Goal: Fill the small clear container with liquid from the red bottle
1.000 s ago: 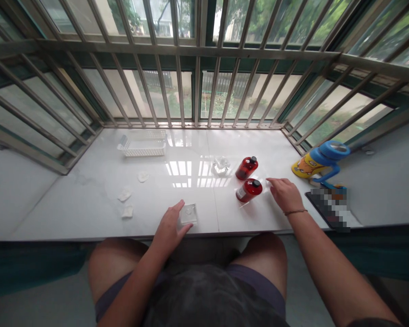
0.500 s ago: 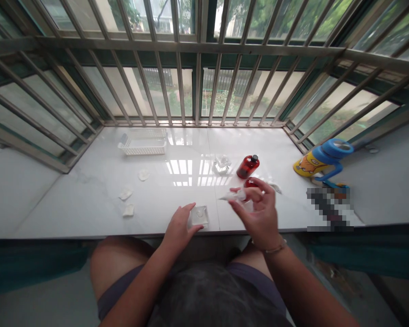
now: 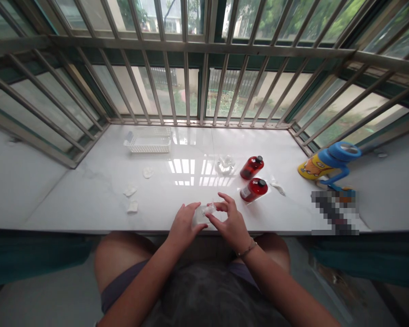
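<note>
Near the front edge of the white counter, my left hand (image 3: 184, 225) has its thumb and fingers around a clear square container (image 3: 199, 218). My right hand (image 3: 230, 222) pinches a small whitish translucent piece (image 3: 210, 209) between thumb and fingers, right over the container. Its lower end and the container's top are partly hidden by the fingers, so I cannot tell whether they touch. To the right of my hands, two red bottles with black caps stand on the counter, a nearer bottle (image 3: 254, 190) and a farther bottle (image 3: 251, 168).
Behind my hands lies a crumpled clear item (image 3: 226, 164). White pads (image 3: 132, 207) lie at left, before a white basket (image 3: 150, 148). At right are a white scrap (image 3: 278, 187), a blue-and-yellow drink bottle (image 3: 327, 161) and a blurred-out dark object (image 3: 334, 213). Metal bars close off the back.
My right hand has moved left and down with the translucent piece, from beside the red bottles to the clear container. My left hand stays around the container. The view has shifted slightly.
</note>
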The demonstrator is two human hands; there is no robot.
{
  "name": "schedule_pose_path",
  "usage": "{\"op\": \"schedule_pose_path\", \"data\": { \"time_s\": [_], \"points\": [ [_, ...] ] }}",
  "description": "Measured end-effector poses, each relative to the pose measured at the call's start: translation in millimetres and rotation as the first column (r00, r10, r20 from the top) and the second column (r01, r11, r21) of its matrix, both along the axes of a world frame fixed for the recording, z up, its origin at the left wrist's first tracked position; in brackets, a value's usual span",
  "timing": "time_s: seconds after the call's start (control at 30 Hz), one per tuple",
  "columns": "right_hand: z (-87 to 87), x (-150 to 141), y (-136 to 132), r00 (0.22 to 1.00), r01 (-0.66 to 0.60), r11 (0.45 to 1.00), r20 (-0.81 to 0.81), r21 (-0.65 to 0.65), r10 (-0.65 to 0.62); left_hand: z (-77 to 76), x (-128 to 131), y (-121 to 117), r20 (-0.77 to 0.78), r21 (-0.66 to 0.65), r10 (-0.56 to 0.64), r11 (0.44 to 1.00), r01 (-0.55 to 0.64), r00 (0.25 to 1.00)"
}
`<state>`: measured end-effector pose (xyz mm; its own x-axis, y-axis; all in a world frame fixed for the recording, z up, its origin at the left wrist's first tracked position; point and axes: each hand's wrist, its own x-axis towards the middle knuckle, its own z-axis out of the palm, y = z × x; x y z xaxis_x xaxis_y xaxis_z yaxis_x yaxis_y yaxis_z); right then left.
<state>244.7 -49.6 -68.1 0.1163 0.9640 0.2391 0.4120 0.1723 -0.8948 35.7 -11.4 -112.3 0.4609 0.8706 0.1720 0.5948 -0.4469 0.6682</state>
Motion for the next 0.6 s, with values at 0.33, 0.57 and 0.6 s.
{"op": "schedule_pose_path", "data": {
  "time_s": [0.33,0.57,0.6],
  "points": [
    [-17.6,-13,3,0.997,0.005,0.999,0.083,-0.050,-0.001,1.1,1,2,-0.005,0.024,0.012,1.000,-0.012,1.000],
    [-17.7,-10,-7,0.994,0.032,0.999,0.102,-0.033,-0.029,2.9,1,2,-0.014,0.022,0.003,1.000,-0.002,1.000],
    [-18.2,-9,-9,0.995,0.041,0.998,0.097,-0.043,-0.036,2.7,1,2,-0.015,0.022,0.004,1.000,-0.004,1.000]
  ]
}}
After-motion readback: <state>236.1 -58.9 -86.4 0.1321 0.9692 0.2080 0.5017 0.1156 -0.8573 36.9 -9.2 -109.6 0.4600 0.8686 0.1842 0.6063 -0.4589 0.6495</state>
